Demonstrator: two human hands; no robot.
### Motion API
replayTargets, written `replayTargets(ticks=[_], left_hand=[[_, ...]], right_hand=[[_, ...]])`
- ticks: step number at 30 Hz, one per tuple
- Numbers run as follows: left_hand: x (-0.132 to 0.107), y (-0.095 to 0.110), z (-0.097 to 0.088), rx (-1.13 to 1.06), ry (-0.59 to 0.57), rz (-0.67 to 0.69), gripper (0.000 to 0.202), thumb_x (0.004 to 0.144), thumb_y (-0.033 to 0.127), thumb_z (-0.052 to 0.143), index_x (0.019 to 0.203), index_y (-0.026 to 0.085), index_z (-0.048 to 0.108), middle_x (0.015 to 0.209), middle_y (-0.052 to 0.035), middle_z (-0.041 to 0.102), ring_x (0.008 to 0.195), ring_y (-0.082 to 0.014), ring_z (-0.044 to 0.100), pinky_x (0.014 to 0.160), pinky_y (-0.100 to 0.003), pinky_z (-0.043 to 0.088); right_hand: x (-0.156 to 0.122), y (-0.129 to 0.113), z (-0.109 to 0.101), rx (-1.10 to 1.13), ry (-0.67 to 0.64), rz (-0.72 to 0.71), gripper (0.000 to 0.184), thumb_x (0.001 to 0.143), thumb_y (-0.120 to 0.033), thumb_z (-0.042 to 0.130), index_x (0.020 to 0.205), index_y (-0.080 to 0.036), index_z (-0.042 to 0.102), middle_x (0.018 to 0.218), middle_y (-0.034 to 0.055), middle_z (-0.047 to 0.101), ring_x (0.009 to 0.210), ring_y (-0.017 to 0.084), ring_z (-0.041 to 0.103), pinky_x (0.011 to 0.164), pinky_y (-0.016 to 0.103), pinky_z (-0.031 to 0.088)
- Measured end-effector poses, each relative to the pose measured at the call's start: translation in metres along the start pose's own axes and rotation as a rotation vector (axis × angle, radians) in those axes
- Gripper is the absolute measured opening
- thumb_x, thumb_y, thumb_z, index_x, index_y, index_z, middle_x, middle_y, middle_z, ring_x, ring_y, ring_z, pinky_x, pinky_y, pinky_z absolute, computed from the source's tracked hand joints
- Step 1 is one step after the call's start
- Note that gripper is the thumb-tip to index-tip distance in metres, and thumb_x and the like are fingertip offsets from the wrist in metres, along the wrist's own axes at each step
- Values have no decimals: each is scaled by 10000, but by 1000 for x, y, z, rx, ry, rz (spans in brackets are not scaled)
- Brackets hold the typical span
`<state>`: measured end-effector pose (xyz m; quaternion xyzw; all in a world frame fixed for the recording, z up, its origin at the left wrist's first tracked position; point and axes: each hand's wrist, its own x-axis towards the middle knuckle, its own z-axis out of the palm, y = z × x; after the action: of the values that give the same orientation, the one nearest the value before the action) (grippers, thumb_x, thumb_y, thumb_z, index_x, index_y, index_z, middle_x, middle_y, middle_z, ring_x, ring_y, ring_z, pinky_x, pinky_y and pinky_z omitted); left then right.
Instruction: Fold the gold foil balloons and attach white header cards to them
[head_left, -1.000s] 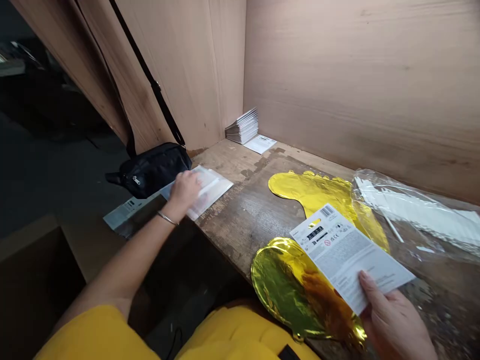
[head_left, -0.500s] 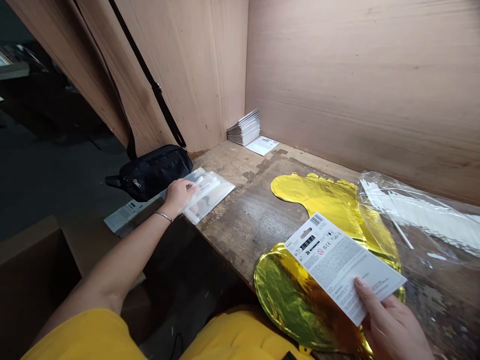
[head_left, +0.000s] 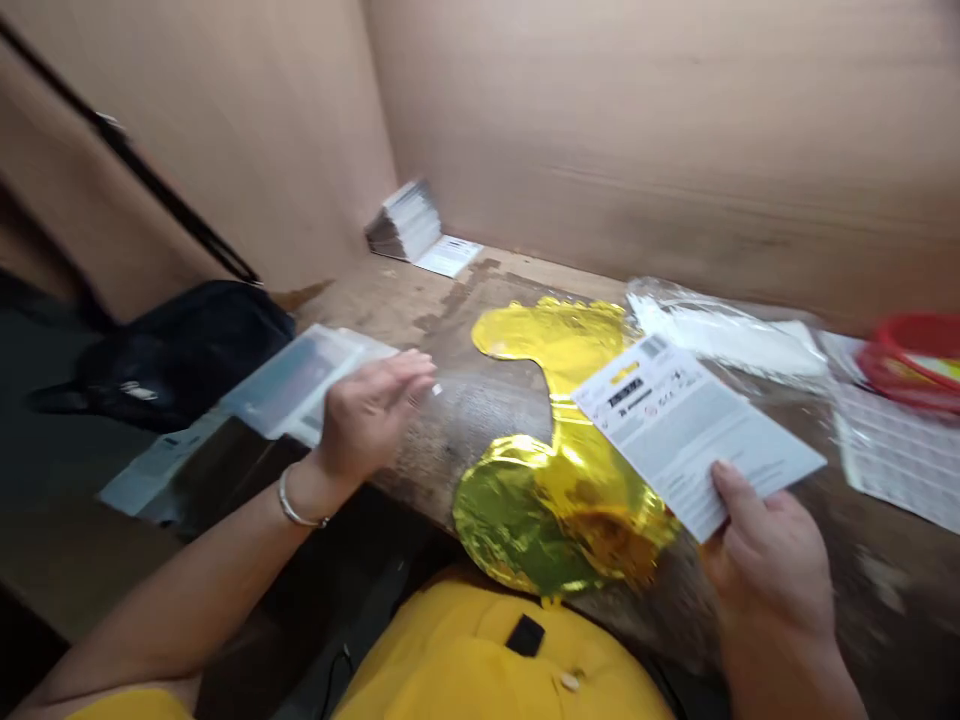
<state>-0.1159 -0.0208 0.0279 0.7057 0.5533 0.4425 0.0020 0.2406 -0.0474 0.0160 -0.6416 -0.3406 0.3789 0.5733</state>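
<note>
On the scuffed wooden bench (head_left: pixel 390 300), the right hand (head_left: pixel 772 570) had a white card (head_left: pixel 697 430) pinched tight above some gold foil balloons (head_left: pixel 559 500), while the wide-open left hand (head_left: pixel 371 415) sat by a clear packet (head_left: pixel 300 385), too blurry to tell if touching.

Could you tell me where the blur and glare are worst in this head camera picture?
In the head view, motion blur softens everything, most on the clear packet and black bag; the small print on the printed card is smeared; the gold foil balloon throws bright glare; the area below the bench edge falls into dim shadow.
</note>
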Motion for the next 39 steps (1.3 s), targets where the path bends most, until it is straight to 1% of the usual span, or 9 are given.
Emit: replayTargets(ticks=[3,5,9,15,19,24,28,34,39], left_hand=[[-12,44,63,-174,-305,282,207,953,289,528,1035,201,697,1141,-49,721,1147,-210,638,1051,-368,467],[-19,56,99,-206,-464,356,230,972,282,487,1054,191,682,1184,-69,701,1167,-236,626,1054,-418,463],[-23,60,134,-192,-624,433,256,978,297,470,1100,162,650,1243,-105,665,1220,-274,584,1047,-443,464],[-24,63,133,-125,-655,425,246,983,304,453,1077,178,643,1227,-96,673,1203,-284,594,1046,-467,459],[-26,64,132,-143,-640,414,237,975,310,475,1084,170,632,1204,-109,679,1211,-279,587,1046,-458,461],[-25,65,134,-89,-712,402,439,961,356,502,1344,142,497,1361,-149,571,1285,-299,514,1074,-487,421],[-21,66,136,22,-853,458,568,955,410,492,1436,116,421,1504,-153,406,1401,-344,346,1137,-490,327],[-16,64,133,68,-992,466,575,992,423,377,1504,169,317,1575,-103,276,1465,-323,193,1180,-482,222],[-20,61,131,55,-943,444,593,986,450,383,1493,148,332,1574,-122,271,1469,-316,185,1178,-475,221]], right_hand=[[0,-14,-23,53,160,-47,390,688,-439,738,997,-206,684,1079,117,735,943,307,712,767,444,621],[-2,-13,-45,-9,125,-37,391,696,-454,747,985,-196,695,1023,110,750,885,301,723,751,452,618],[-16,1,-78,-192,100,43,376,694,-493,750,905,-183,724,858,91,767,765,296,728,725,465,611],[-22,23,-68,-461,119,-121,405,821,-480,609,1011,-142,722,1014,138,752,919,316,709,818,456,567],[-19,29,-59,-566,94,-184,463,822,-505,578,996,-101,723,992,176,749,898,338,707,776,444,565],[-26,34,-59,-370,-167,54,500,766,-588,634,945,-131,731,891,135,763,774,294,714,655,392,582],[-24,38,-60,-235,-263,243,530,674,-631,703,879,-142,725,711,85,736,570,225,657,531,344,553],[-16,34,-65,-243,-355,346,477,633,-637,730,652,-166,659,453,4,579,378,128,470,372,255,403],[-13,31,-69,-254,-399,361,502,623,-653,729,635,-157,655,452,-1,560,381,111,442,369,241,368]])
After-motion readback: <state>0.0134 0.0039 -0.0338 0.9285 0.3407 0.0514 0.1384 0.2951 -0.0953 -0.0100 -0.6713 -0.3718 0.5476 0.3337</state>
